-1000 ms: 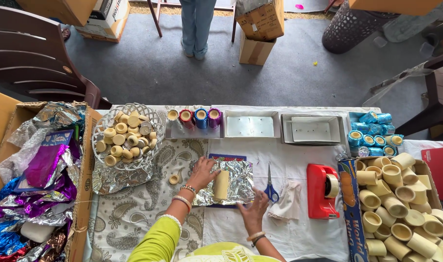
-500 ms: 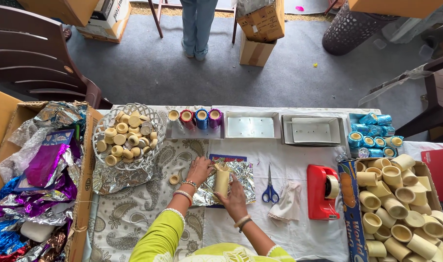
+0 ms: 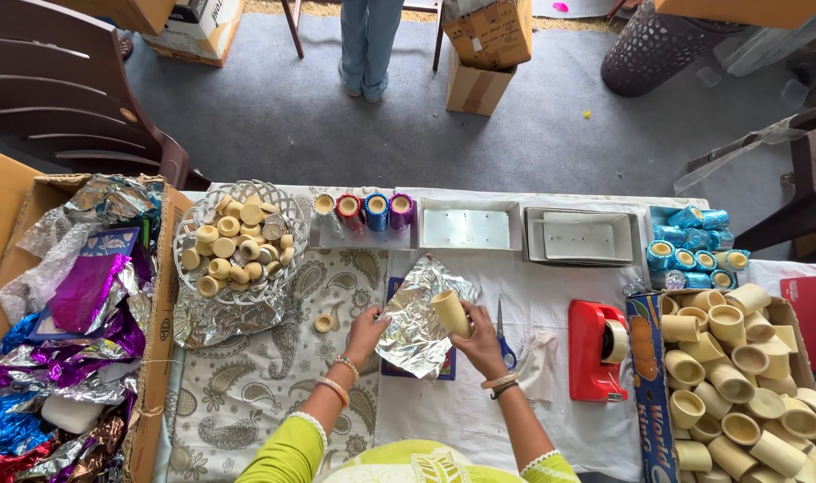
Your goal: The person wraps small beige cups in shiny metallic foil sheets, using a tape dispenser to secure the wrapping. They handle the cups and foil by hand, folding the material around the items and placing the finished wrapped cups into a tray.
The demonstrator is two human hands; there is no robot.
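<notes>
Here, over the worktop, the left hand pinches the left edge of a foil sheet, fingers clamped; just right, the right hand grips a cream cup, its long axis tilted far-left, open mouth near-right, pressed against the foil.

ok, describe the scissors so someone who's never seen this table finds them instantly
Start at the red tape dispenser on the white-covered table, right of centre. Just left of it, beside the right hand holding a cream cup against silver foil, lie the scissors. They are the only blue-handled tool, blades pointing away from the person.
</notes>
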